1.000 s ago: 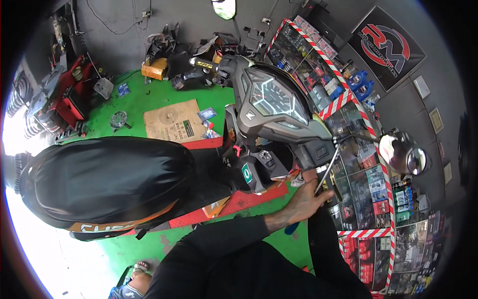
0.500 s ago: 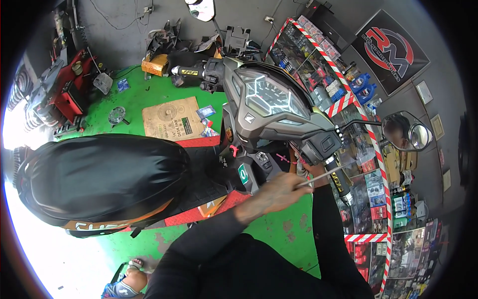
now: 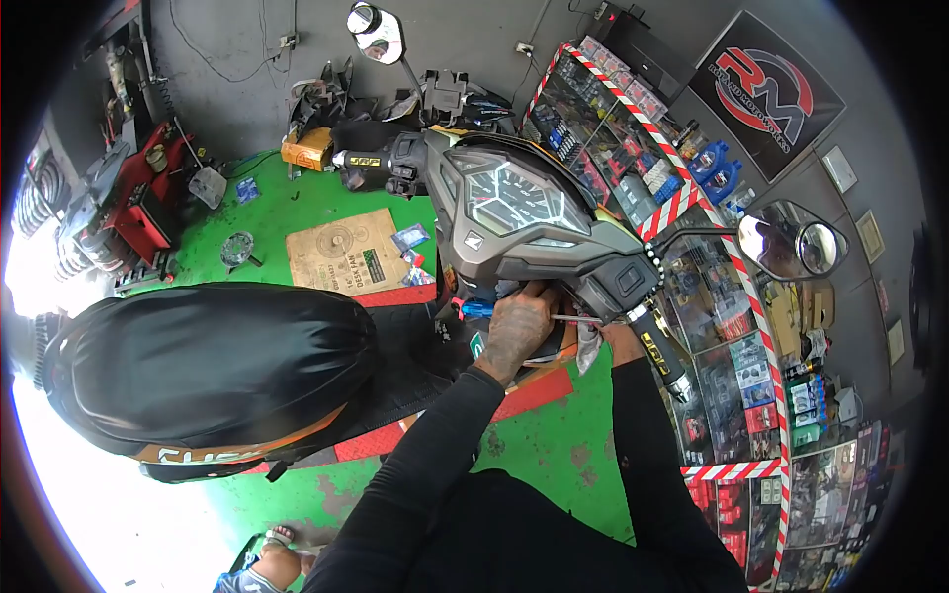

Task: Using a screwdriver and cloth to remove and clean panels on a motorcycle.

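Note:
A scooter stands across the view, its grey handlebar cover [image 3: 519,259] and dash [image 3: 512,196] in front of me. My left hand [image 3: 521,328] is at the inner panel below the dash, its fingers closed around what looks like a screwdriver. A blue handle [image 3: 478,309] shows left of the fist, and a thin metal shaft [image 3: 578,319] points right from it. My right hand [image 3: 620,343] reaches under the right handlebar grip [image 3: 660,348]; its fingers are hidden. Beside it hangs a pale, crumpled piece [image 3: 588,348], whose kind is unclear.
The black-covered seat [image 3: 217,371] fills the left. A flattened cardboard piece [image 3: 341,252] lies on the green floor [image 3: 257,212] beyond. Glass display cases [image 3: 707,336] edged in striped tape stand close on the right. The right mirror [image 3: 791,242] sticks out there. Another person's leg [image 3: 277,563] shows at lower left.
My left hand has moved left and up to the inner panel with the tool, from near the right grip. The right hand stays under the grip. The view has shifted slightly.

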Motion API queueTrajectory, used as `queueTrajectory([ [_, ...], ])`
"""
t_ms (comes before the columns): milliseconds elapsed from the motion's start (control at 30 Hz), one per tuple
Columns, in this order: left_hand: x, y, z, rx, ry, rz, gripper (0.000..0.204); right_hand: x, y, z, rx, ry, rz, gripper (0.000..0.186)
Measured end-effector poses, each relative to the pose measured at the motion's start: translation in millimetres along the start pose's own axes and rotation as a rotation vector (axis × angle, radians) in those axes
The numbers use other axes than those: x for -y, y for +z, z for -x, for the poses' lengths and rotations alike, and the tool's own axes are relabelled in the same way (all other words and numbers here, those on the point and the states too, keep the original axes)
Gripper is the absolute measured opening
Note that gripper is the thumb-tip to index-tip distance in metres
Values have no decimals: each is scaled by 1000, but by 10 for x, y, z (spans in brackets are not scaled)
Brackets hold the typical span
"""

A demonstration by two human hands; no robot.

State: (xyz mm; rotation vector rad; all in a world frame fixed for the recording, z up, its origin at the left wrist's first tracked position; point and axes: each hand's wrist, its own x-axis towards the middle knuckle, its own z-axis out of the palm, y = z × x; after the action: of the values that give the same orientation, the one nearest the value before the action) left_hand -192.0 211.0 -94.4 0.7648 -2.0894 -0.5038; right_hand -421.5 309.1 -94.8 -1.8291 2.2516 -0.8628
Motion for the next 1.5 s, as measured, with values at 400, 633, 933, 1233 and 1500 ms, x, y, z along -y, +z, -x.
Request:
queueTrajectory([
  [400, 76, 64, -12, 226, -68, -82, 32, 237, 194, -119, -74, -150, 210, 39],
  [633, 66, 86, 54, 123, -78, -12, 26, 401, 298, -276, -82, -199, 248, 44],
  [933, 32, 19, 95, -14, -71, 135, 26, 212, 381, -405, 0, -107, -159, 46],
  [1233, 23, -97, 114, 8, -123, 193, 26, 399, 388, -385, -62, -208, -154, 33],
  [1500, 8, -13, 136, -35, -61, 279, 29, 249, 306, -404, -73, -293, 153, 35],
])
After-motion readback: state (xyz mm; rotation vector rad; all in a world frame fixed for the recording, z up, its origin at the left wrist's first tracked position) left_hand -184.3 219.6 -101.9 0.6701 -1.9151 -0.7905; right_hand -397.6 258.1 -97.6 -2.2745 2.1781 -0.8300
